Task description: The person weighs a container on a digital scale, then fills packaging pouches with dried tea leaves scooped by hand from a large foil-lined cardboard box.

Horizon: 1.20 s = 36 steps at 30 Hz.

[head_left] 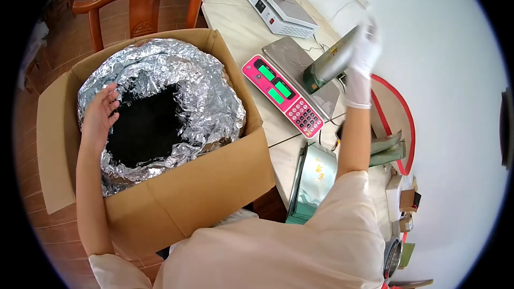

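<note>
My left hand, bare, hovers at the left edge of the crumpled foil lining, its fingers loosely bent and apart. That foil surrounds a dark mass inside a large cardboard box. My right hand wears a white glove, slightly blurred, and closes on the upper end of a green and silver pouch. The lower end of the pouch is over the steel plate of a pink digital scale with lit green displays. Part of the pouch is hidden behind the glove.
Flat green pouches lie stacked near the table's front edge. Behind the scale stands a white sealing or heating device. A red-rimmed round basket leans by the wall, and a wooden chair stands beyond the box.
</note>
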Each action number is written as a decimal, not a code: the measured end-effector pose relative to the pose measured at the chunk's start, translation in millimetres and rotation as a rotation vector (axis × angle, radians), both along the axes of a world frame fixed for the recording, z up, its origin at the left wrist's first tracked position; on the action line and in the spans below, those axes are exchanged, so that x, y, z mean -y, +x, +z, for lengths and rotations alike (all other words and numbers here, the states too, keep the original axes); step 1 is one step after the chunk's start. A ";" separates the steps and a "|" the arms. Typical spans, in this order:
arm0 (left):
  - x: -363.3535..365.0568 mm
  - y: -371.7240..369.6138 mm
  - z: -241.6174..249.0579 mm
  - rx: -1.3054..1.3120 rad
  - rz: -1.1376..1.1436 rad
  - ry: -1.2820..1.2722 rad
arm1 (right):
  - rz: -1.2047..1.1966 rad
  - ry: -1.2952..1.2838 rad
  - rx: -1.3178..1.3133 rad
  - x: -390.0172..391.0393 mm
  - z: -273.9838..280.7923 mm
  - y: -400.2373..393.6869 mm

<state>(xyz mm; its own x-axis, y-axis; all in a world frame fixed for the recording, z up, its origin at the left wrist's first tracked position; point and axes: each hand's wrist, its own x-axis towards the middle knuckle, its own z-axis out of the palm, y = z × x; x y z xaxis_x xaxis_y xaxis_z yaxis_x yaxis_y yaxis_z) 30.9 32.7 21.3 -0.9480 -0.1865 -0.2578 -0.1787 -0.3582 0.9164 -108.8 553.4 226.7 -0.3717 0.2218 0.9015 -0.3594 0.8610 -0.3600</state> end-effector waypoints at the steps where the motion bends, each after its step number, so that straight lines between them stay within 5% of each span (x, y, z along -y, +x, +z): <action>1: -5.7 2.4 3.9 -0.007 -0.012 -0.013 | 0.008 -0.137 0.056 -14.4 10.4 12.8; 2: -10.0 3.4 6.4 -0.015 -0.026 -0.024 | 0.011 -0.141 0.050 -34.9 15.4 12.3; 4: -11.4 1.2 4.0 -0.012 -0.038 -0.030 | -0.480 0.066 -0.067 -76.6 6.9 5.1; 10: -9.7 -1.5 -6.3 0.037 -0.015 -0.092 | -0.334 -0.137 0.337 -89.1 -32.0 -17.6; 14: -8.4 -0.7 -11.3 0.036 -0.004 -0.125 | -0.420 -0.154 0.273 -76.2 -34.6 -17.2; 19: -23.1 -1.5 -3.3 -0.039 0.012 -0.377 | -0.066 0.022 -0.002 3.6 -7.9 21.4; 23: -37.4 -5.0 3.9 -0.275 0.007 -0.475 | 0.103 0.025 0.057 81.1 21.8 63.9; 25: -37.2 -3.2 11.0 -0.364 0.008 -0.462 | 0.553 -0.139 0.110 129.0 22.1 85.3; 30: -26.8 14.6 36.7 -0.758 0.082 -0.561 | 0.910 -0.134 0.314 221.4 -45.7 66.6; 32: -19.6 17.9 40.9 -0.833 0.126 -0.418 | 1.003 -0.217 0.594 258.8 -66.8 77.1; 36: -7.9 18.8 36.6 -0.651 0.222 -0.303 | 1.264 -0.178 0.610 310.0 -105.5 83.1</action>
<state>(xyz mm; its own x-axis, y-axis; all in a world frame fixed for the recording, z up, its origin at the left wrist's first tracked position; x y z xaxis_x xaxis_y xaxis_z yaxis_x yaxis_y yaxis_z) 49.7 40.6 57.9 -0.8231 -0.3648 0.4352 0.4803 -0.0383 0.8763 -25.6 243.4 121.1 -0.7177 -0.4573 0.5252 -0.5938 0.0079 -0.8046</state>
